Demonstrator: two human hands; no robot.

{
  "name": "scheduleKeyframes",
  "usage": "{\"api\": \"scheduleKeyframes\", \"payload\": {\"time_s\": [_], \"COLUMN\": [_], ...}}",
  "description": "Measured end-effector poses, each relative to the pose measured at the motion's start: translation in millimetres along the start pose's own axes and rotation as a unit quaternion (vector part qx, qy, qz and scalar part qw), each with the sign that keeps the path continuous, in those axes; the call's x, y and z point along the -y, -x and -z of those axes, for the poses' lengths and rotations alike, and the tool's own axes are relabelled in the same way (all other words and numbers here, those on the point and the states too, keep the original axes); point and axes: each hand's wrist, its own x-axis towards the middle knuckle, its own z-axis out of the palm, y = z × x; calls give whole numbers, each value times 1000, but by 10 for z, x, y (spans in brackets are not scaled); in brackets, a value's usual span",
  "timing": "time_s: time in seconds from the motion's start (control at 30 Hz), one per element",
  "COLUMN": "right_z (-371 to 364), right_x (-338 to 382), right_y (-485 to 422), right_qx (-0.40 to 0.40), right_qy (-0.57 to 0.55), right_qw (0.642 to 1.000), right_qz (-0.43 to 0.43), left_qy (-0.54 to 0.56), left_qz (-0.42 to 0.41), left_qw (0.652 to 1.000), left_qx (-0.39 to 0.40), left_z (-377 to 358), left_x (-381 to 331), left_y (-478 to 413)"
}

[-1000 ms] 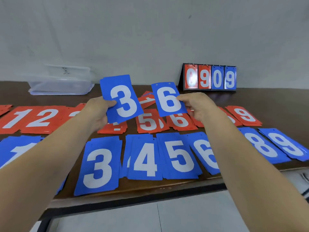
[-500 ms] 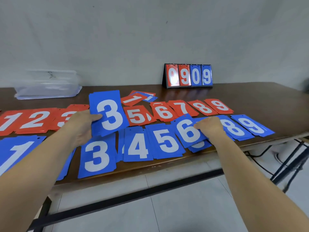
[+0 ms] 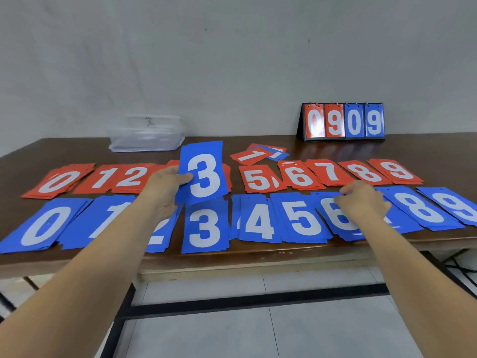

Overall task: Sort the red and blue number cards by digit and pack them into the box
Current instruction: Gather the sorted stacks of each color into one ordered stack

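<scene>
"While the clear box (image 3: 147, 136) sits far left on the tabletop (image 3: 438, 153), my left hand (image 3: 165, 188) pinches a blue 3 card (image 3: 204, 174) by its left edge, raised above the rows. Where do I put it?"

"Straight down and nearer, I'd say, onto the blue 3 pile (image 3: 205, 228). Lay it flat, digit the same way up, edges flush so the stack lifts cleanly later."

"And my right hand (image 3: 361, 202)? It lies curled on the blue 6 pile (image 3: 331, 219). I cannot tell whether it pinches the top card or only presses it."

"Square that card first, because the pile looks skewed. Ease off gently so nothing slides over the near edge of the tabletop. Packing comes after."
</scene>
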Motion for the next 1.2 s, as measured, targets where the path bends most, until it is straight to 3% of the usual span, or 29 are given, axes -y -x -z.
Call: {"api": "scheduleKeyframes", "payload": {"time_s": [0.23,0.5,0.97,1.2], "right_z": [-190,-201,-98,-116], "right_x": [667,1009,837,847], "right_y": [267,496,520,524], "right_qx": [36,45,19,33], "right_qy": [-127,-136,-163,-154], "right_qw": [986,983,980,980], "right_qz": [103,114,109,122], "left_qy": [-13,-94,-270,-296], "left_qz": [-11,-21,-81,-102], "left_qw": [999,995,958,947], "left_qx": [-48,-27,-60,-79], "left_z": [314,294,115,112], "left_x": [8,315,553,583], "left_y": [117,291,407,442]}}
